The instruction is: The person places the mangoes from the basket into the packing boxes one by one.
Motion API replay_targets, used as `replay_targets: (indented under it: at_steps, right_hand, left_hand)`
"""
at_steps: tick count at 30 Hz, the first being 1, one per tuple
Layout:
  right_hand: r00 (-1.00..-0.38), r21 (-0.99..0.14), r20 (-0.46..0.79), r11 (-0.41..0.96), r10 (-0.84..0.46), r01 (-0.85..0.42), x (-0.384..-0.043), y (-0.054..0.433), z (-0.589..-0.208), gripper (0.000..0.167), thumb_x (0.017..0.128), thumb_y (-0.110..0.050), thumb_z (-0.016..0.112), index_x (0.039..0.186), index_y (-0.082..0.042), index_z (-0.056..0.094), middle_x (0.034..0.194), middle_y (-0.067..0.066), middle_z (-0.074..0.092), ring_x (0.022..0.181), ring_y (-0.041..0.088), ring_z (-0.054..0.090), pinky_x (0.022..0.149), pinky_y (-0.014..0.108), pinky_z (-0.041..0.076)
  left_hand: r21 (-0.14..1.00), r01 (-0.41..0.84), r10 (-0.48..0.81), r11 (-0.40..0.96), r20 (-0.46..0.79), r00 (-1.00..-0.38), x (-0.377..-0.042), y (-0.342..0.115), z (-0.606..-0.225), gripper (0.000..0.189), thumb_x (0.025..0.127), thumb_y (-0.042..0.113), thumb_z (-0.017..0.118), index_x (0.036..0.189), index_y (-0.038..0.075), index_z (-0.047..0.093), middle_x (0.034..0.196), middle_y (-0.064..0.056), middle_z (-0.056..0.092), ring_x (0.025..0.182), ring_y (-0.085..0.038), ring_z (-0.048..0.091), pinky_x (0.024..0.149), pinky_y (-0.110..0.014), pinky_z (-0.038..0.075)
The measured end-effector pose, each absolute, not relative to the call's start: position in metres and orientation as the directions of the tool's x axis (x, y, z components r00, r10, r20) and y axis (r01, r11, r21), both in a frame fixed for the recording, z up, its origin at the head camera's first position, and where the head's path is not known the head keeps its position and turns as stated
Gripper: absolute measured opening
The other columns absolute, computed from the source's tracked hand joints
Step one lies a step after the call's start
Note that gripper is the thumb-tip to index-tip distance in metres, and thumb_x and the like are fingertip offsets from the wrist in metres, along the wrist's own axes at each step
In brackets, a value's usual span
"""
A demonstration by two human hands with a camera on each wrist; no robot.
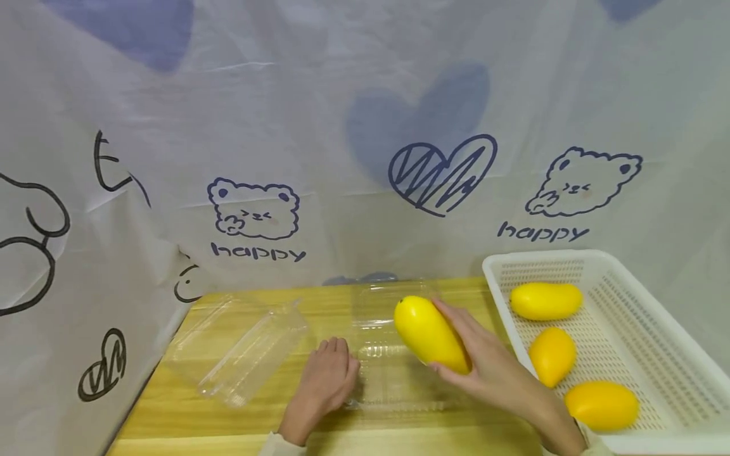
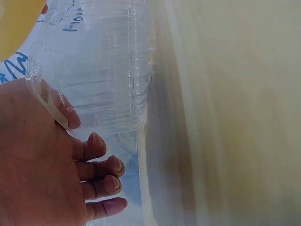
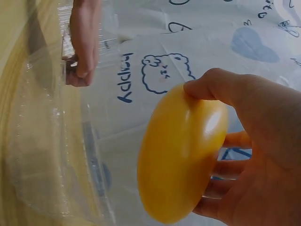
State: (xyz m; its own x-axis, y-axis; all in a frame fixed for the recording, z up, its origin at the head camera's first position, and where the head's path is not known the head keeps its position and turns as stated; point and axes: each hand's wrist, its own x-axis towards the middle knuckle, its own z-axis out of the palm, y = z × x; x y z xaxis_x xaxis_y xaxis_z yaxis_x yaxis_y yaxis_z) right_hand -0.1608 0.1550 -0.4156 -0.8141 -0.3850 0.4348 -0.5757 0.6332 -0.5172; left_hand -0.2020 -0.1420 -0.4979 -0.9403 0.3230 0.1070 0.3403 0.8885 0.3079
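My right hand (image 1: pixel 485 361) grips a yellow mango (image 1: pixel 430 332) in the air, thumb on one side and fingers on the other; the right wrist view shows the mango (image 3: pixel 183 155) large. Below it an open clear plastic clamshell box (image 1: pixel 388 380) sits on the table. At the box's left edge, my left hand (image 1: pixel 327 377) holds the rim. In the left wrist view the thumb of the left hand (image 2: pixel 42 155) shows through the clear plastic box (image 2: pixel 103 70), with the other fingers curled outside the rim.
A second clear plastic box (image 1: pixel 245 354) lies open at the left of the wooden table (image 1: pixel 188 430). At the right stands a white basket (image 1: pixel 673 342) with three mangoes (image 1: pixel 546 301) inside. A printed cloth (image 1: pixel 342 158) hangs behind and at the left.
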Motion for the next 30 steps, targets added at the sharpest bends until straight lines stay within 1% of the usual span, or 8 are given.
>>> replay_targets:
  at_steps: [3, 4, 8, 14, 19, 22, 26, 30]
  right_hand:
    - [-0.809, -0.503, 0.439, 0.638, -0.392, -0.583, -0.161, 0.154, -0.422, 0.095, 0.086, -0.034, 0.083, 0.162, -0.018, 0.028, 0.157, 0.009, 0.044, 0.133, 0.031, 0.054, 0.102, 0.056, 0.047]
    - [-0.808, -0.501, 0.435, 0.638, -0.398, -0.585, -0.161, 0.154, -0.424, 0.094, 0.087, -0.036, 0.082, 0.161, -0.017, 0.029, 0.156, 0.009, 0.045, 0.132, 0.030, 0.054, 0.102, 0.055, 0.047]
    - [-0.801, -0.481, 0.404, 0.642, -0.441, -0.596, -0.161, 0.148, -0.429, 0.091, 0.088, -0.041, 0.081, 0.161, -0.018, 0.031, 0.154, 0.003, 0.048, 0.128, 0.023, 0.057, 0.102, 0.050, 0.049]
    - [-0.825, -0.496, 0.326, 0.659, -0.462, -0.566, -0.161, 0.139, -0.433, 0.090, 0.088, -0.044, 0.078, 0.161, -0.021, 0.031, 0.156, 0.008, 0.046, 0.129, 0.028, 0.056, 0.101, 0.053, 0.048]
    - [-0.839, -0.516, 0.266, 0.665, -0.475, -0.540, -0.165, 0.133, -0.439, 0.090, 0.087, -0.043, 0.079, 0.161, -0.023, 0.032, 0.149, 0.008, 0.050, 0.120, 0.025, 0.059, 0.095, 0.051, 0.053]
    - [-0.841, -0.529, 0.248, 0.659, -0.482, -0.534, -0.168, 0.128, -0.443, 0.090, 0.086, -0.039, 0.081, 0.160, -0.020, 0.034, 0.148, 0.010, 0.051, 0.121, 0.027, 0.059, 0.095, 0.052, 0.052]
    - [-0.845, -0.554, 0.223, 0.650, -0.487, -0.520, -0.172, 0.121, -0.449, 0.091, 0.082, -0.031, 0.083, 0.158, -0.012, 0.037, 0.150, 0.015, 0.050, 0.127, 0.032, 0.056, 0.101, 0.055, 0.048]
    - [-0.836, -0.550, 0.219, 0.643, -0.503, -0.532, -0.174, 0.117, -0.455, 0.089, 0.079, -0.026, 0.083, 0.154, -0.005, 0.040, 0.148, 0.018, 0.052, 0.127, 0.036, 0.057, 0.102, 0.056, 0.047]
  left_hand:
    - [0.318, 0.337, 0.327, 0.886, 0.084, -0.941, -0.201, -0.140, -0.498, 0.020, 0.103, 0.018, 0.038, 0.089, 0.007, 0.046, 0.085, -0.006, 0.043, 0.080, -0.022, 0.042, 0.076, -0.042, 0.042]
    - [0.320, 0.336, 0.328, 0.886, 0.081, -0.941, -0.200, -0.139, -0.498, 0.021, 0.104, 0.019, 0.038, 0.091, 0.005, 0.048, 0.087, -0.007, 0.045, 0.082, -0.023, 0.044, 0.079, -0.044, 0.044]
    - [0.316, 0.328, 0.319, 0.890, 0.079, -0.944, -0.199, -0.140, -0.498, 0.022, 0.104, 0.019, 0.038, 0.094, 0.003, 0.050, 0.089, -0.009, 0.047, 0.086, -0.025, 0.047, 0.085, -0.049, 0.046]
    - [0.303, 0.325, 0.311, 0.896, 0.096, -0.946, -0.200, -0.143, -0.499, 0.020, 0.104, 0.019, 0.039, 0.089, 0.007, 0.044, 0.084, -0.006, 0.041, 0.080, -0.022, 0.041, 0.078, -0.044, 0.043]
    - [0.306, 0.322, 0.313, 0.896, 0.081, -0.946, -0.199, -0.143, -0.498, 0.020, 0.104, 0.020, 0.039, 0.089, 0.008, 0.043, 0.083, -0.006, 0.040, 0.079, -0.022, 0.039, 0.075, -0.042, 0.040]
    - [0.309, 0.317, 0.308, 0.897, 0.078, -0.948, -0.199, -0.143, -0.498, 0.020, 0.104, 0.019, 0.039, 0.088, 0.008, 0.042, 0.083, -0.007, 0.040, 0.078, -0.022, 0.039, 0.075, -0.041, 0.039]
    - [0.306, 0.315, 0.303, 0.898, 0.088, -0.949, -0.199, -0.143, -0.496, 0.020, 0.104, 0.019, 0.039, 0.088, 0.007, 0.042, 0.084, -0.007, 0.040, 0.079, -0.023, 0.040, 0.076, -0.043, 0.041]
    - [0.306, 0.311, 0.298, 0.900, 0.089, -0.950, -0.200, -0.143, -0.495, 0.020, 0.104, 0.019, 0.039, 0.089, 0.007, 0.043, 0.085, -0.008, 0.041, 0.081, -0.023, 0.041, 0.078, -0.044, 0.042]
